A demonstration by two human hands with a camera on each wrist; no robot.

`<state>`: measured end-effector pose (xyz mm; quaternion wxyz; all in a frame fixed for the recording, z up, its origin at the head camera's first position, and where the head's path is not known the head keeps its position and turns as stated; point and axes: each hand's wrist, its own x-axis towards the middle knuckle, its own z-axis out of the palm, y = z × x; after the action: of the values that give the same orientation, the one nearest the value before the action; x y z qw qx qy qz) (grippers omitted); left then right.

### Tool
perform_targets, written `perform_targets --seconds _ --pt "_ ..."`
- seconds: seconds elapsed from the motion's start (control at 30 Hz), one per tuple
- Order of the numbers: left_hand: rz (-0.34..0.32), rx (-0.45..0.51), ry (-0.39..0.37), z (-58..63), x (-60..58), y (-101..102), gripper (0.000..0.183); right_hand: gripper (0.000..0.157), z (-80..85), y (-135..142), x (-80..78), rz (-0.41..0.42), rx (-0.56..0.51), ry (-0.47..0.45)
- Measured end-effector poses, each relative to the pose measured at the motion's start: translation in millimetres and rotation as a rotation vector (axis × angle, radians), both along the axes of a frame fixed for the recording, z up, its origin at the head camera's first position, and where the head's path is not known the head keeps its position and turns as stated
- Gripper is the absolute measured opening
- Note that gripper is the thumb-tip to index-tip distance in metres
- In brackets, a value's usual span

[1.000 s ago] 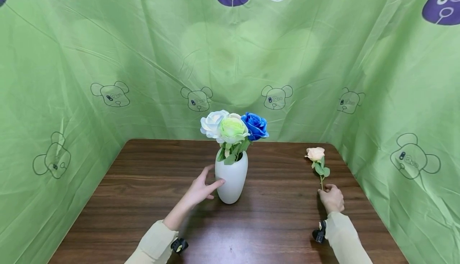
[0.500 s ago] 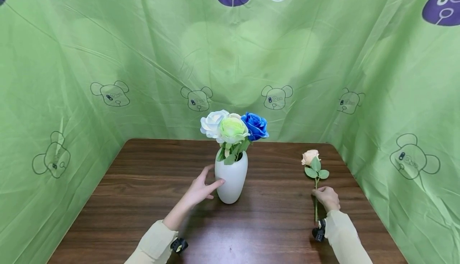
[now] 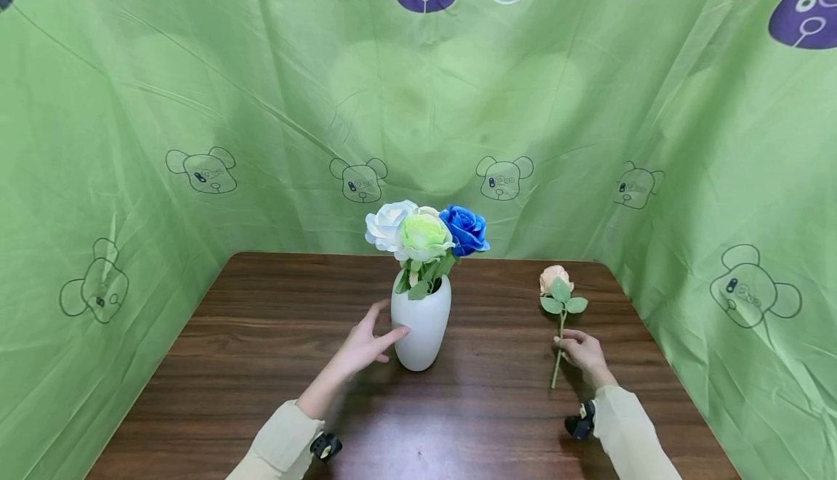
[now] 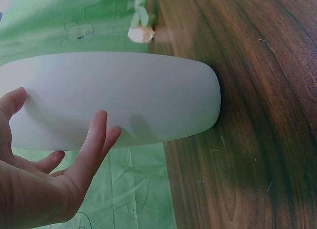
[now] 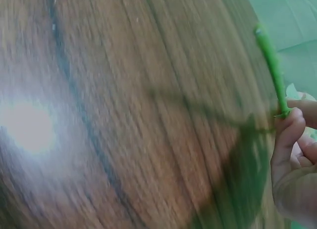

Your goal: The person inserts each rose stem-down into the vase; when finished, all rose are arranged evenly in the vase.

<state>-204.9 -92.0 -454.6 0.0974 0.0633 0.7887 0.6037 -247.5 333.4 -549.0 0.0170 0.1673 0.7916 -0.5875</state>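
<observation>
A white vase [image 3: 421, 331] stands upright near the table's middle, holding a pale blue-white rose [image 3: 387, 227], a light green flower [image 3: 425, 234] and a blue rose [image 3: 465, 230]. My left hand [image 3: 363, 340] touches its left side with spread, mostly straight fingers; in the left wrist view the fingertips [image 4: 101, 117] lie against the smooth wall. Over the right part of the table, my right hand [image 3: 583, 353] pinches a peach rose [image 3: 556, 281] by its green stem, bloom pointing away. The stem's lower end [image 5: 268, 53] sticks out past thumb and finger in the right wrist view.
The dark wood table [image 3: 275, 320] ends at its back edge against a green curtain [image 3: 431, 102] with printed bear heads. More curtain hangs along the left and right sides. Small black wrist cameras sit at both cuffs.
My right hand has lifted the peach rose from the table and moved it left. More of the stem shows below the fingers now. The left hand and the vase have stayed in place.
</observation>
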Motion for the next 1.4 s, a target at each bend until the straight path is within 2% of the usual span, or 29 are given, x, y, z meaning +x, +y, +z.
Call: perform_targets --seconds 0.17,0.3,0.4,0.57,0.63,0.7,0.73,0.9,0.97,1.03,1.07,1.17,1.2,1.23,1.27,1.3,1.4 --pt "0.003 -0.006 -0.006 0.2 0.4 0.2 0.073 0.032 1.5 -9.6 -0.5 0.038 -0.064 0.091" --pt "0.005 -0.008 -0.008 1.0 0.3 0.4 0.073 0.020 -5.8 -12.3 -4.4 0.121 -0.149 0.220" --pt "0.008 -0.003 -0.007 1.0 0.3 0.6 0.073 0.020 -23.5 -9.9 -17.7 0.131 -0.190 0.287" --pt "0.010 0.004 -0.002 0.0 0.4 0.4 0.072 0.025 -56.5 -5.6 -49.5 0.078 -0.163 0.330" --pt "0.011 -0.002 -0.007 0.0 0.1 0.3 0.072 0.024 -58.9 -6.9 -56.2 0.097 -0.158 0.365" --pt "0.012 -0.007 -0.013 0.3 0.1 0.3 0.073 0.021 -54.5 -9.7 -58.2 0.155 -0.195 0.423" --pt "0.011 -0.009 -0.014 0.5 0.2 0.3 0.074 0.019 -54.3 -10.1 -59.8 0.212 -0.240 0.463" --pt "0.008 -0.010 -0.017 0.8 0.7 0.5 0.075 0.019 13.9 -47.0 -27.0 0.377 -0.366 0.620" --pt "0.009 -0.009 -0.019 0.5 0.7 0.5 0.074 0.022 45.1 -65.9 -11.1 0.377 -0.331 0.663" --pt "0.010 -0.006 -0.020 0.1 0.4 0.5 0.074 0.024 52.4 -73.8 -10.1 0.377 -0.315 0.702" --pt "0.010 -0.006 -0.019 -0.2 0.3 0.4 0.074 0.023 42.3 -72.3 -18.1 0.404 -0.355 0.726" --pt "0.011 -0.005 -0.016 0.2 0.3 0.4 0.073 0.023 40.7 -77.7 -24.0 0.431 -0.383 0.776" --pt "0.009 -0.006 -0.014 0.8 0.5 0.4 0.072 0.023 37.7 -78.1 -28.1 0.462 -0.404 0.815" --pt "0.007 -0.001 -0.011 1.9 1.1 0.2 0.072 0.024 41.3 -81.2 -27.2 0.465 -0.414 0.827" --pt "0.005 0.001 -0.013 5.4 2.6 0.6 0.071 0.024 48.6 -86.2 -23.7 0.453 -0.392 0.830" --pt "0.004 0.002 -0.014 10.2 4.9 1.2 0.070 0.025 70.2 -96.4 -11.5 0.423 -0.357 0.831" --pt "-0.004 0.008 -0.013 25.7 12.6 2.9 0.067 0.020 111.9 -119.3 12.1 0.379 -0.322 0.839"
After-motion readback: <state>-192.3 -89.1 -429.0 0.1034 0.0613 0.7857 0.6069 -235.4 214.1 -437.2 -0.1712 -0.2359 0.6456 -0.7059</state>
